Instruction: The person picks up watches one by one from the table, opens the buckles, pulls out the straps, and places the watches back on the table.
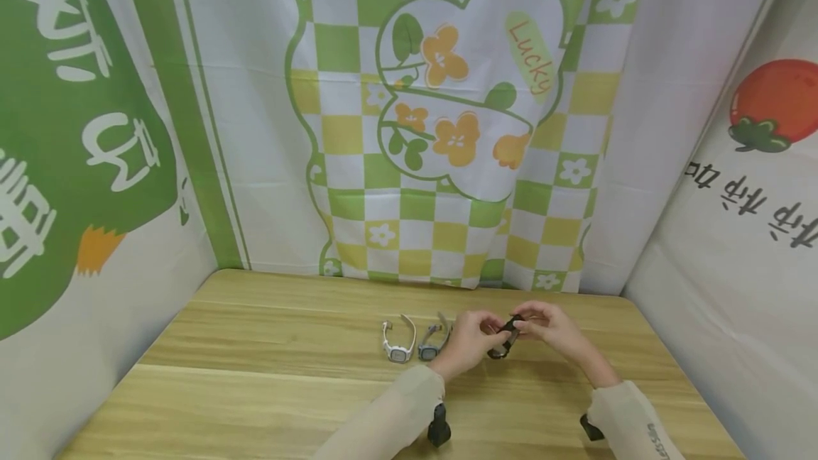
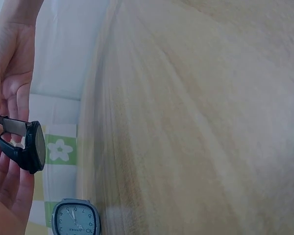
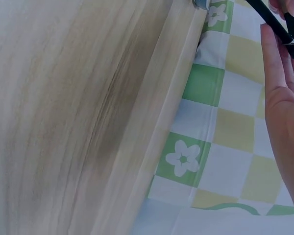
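Both hands hold up a black wristwatch (image 1: 501, 351) above the table, its case hanging low. My left hand (image 1: 469, 339) grips its strap from the left side, the thumb across it. Opposite, my right hand (image 1: 554, 331) pinches the upper end of the strap. The left wrist view shows the round case (image 2: 36, 147) side-on, with the strap looping back among the fingers. In the right wrist view the dark strap (image 3: 273, 22) crosses above the right fingers, which are fairly straight there. Left of the hands lies a grey-blue watch (image 1: 429, 353), partly covered by the left hand.
A white watch (image 1: 399, 354) lies beside the grey-blue one on the wooden table (image 1: 255, 346). A checked curtain (image 1: 441, 233) hangs along the table's back edge. Printed fabric walls (image 1: 716, 282) stand on either side.
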{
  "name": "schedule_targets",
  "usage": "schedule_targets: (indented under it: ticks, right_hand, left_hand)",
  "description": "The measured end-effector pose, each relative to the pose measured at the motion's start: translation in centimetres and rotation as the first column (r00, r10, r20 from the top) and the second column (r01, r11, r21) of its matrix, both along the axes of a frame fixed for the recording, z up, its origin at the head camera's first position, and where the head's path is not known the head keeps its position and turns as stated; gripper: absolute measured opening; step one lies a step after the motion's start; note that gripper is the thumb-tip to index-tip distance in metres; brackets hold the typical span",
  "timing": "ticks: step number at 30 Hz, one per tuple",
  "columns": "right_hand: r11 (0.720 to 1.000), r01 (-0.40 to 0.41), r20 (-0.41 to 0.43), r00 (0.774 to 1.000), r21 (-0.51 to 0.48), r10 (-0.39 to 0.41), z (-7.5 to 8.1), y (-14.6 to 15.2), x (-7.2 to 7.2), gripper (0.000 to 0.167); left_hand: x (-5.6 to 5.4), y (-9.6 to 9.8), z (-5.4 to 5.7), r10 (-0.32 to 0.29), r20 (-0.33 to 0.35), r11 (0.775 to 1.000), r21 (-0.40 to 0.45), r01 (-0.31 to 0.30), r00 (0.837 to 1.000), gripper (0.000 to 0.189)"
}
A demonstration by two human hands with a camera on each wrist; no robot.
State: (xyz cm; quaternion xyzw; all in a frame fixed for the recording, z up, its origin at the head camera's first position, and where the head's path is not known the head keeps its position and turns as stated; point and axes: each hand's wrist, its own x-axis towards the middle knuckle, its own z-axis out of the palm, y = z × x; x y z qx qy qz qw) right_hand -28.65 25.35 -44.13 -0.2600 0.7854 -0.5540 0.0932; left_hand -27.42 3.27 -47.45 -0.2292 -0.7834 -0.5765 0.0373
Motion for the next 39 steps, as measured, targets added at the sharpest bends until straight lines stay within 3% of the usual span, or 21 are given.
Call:
schedule_targets:
  ticks: [14, 23, 33, 39]
  right_hand:
    - [1.0, 0.028, 0.001, 1.0, -0.009, -0.028, 0.06, 0.22, -0.01, 0.035]
    - [0.999, 0.04, 0.017, 0.999, -0.026, -0.039, 0.0, 0.3, -0.02, 0.037]
    - [0.991, 0.035, -0.004, 0.999, -0.129, -0.036, -0.39, 0.6, -0.24, 0.021]
    - [0.984, 0.015, -0.058, 0.998, -0.177, -0.026, -0.66, 0.58, -0.4, 0.023]
  left_hand:
    - [0.16, -0.08, 0.18, -0.022, 0.019, 1.0, -0.002, 0.022, 1.0, 0.015]
    - [0.12, -0.02, -0.06, -0.018, -0.005, 1.0, 0.013, 0.019, 1.0, 0.014]
    - [0.21, -0.03, -0.44, -0.008, 0.053, 0.999, 0.038, 0.006, 0.999, 0.012]
    - [0.13, -0.17, -0.61, -0.011, 0.059, 1.0, 0.03, 0.009, 0.998, 0.013]
